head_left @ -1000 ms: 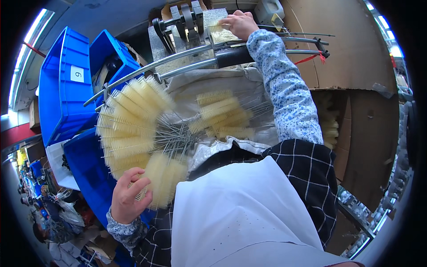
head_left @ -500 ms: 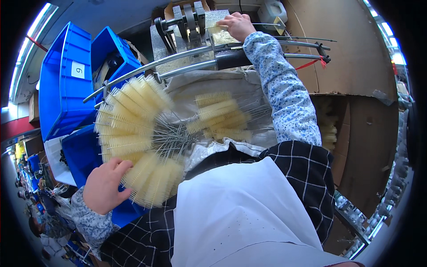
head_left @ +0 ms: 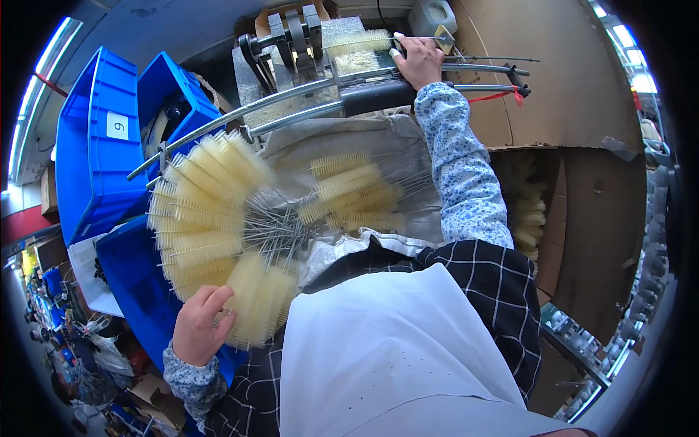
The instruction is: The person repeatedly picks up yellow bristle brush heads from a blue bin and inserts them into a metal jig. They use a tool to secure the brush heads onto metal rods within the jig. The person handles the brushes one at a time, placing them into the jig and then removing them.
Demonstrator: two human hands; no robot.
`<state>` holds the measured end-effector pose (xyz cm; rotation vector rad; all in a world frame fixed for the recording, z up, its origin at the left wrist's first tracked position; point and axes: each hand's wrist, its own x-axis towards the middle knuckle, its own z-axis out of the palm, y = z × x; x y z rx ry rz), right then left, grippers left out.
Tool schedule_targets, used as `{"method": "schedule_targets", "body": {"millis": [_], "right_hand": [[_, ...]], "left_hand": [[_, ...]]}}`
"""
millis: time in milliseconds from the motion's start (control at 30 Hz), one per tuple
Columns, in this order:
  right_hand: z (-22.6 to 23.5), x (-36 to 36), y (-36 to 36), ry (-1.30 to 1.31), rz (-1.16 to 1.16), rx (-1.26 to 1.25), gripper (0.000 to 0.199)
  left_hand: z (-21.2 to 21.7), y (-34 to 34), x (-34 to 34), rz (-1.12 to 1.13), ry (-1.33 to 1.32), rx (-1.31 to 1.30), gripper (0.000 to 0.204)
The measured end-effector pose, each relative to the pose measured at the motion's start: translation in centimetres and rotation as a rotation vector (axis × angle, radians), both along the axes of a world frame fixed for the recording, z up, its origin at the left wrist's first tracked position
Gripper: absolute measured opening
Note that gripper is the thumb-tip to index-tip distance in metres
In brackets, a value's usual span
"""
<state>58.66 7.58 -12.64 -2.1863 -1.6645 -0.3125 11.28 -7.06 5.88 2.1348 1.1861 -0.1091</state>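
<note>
My right hand (head_left: 421, 61) reaches up to the machine (head_left: 291, 44) and is closed on the wire stem of a bristle brush (head_left: 358, 42). The pale yellow bristles of that brush lie on the machine's metal block, left of my fingers. At the lower left, my left hand (head_left: 202, 328) is curled at the edge of a fan of similar brushes (head_left: 207, 207). Its thumb and fingers pinch the bristles of a brush in the nearest bunch (head_left: 256, 298). The wire stems (head_left: 273, 229) point inward to the middle. Another small heap of brushes (head_left: 353, 191) lies to their right.
Two curved metal rails (head_left: 291, 93) with a black sleeve (head_left: 377, 96) cross before the machine. Blue bins (head_left: 98, 146) stand at left. A cardboard box (head_left: 597, 218) on the right contains more yellow brushes (head_left: 528, 218). A white jug (head_left: 435, 18) is behind.
My right hand has slid right along the stem, uncovering the brush's bristles. My left hand has moved right and its fingers have closed at the lower brushes. The view has shifted slightly.
</note>
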Motion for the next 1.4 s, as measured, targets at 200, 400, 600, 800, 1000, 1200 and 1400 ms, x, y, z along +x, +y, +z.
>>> {"method": "schedule_targets", "body": {"millis": [200,400,600,800,1000,1200,1400], "right_hand": [[-0.3,-1.4,0.7,0.121,0.013,0.049,0.033],[0.1,-4.1,1.2,0.126,0.021,0.044,0.031],[0.2,-6.8,1.9,0.133,0.031,0.021,0.026],[0.6,-10.4,2.6,0.112,0.02,-0.012,0.024],[1.0,-14.3,3.5,0.2,0.011,-0.062,0.023],[0.9,-15.7,3.8,0.188,0.018,-0.065,0.025],[0.9,-15.3,3.5,0.177,0.024,-0.074,0.025]], "left_hand": [[0.2,0.9,-0.7,-0.152,-0.244,0.255,0.028],[2.5,-0.1,-4.5,0.124,-0.684,0.542,0.034],[1.8,-1.2,-6.0,0.281,-0.908,0.622,0.039],[1.3,-0.8,-5.4,0.219,-0.879,0.586,0.032],[0.5,-0.7,-5.3,0.229,-0.892,0.541,0.032],[0.5,-0.3,-4.5,0.204,-0.918,0.471,0.03],[0.3,0.2,-4.0,0.154,-0.94,0.432,0.029]]}}
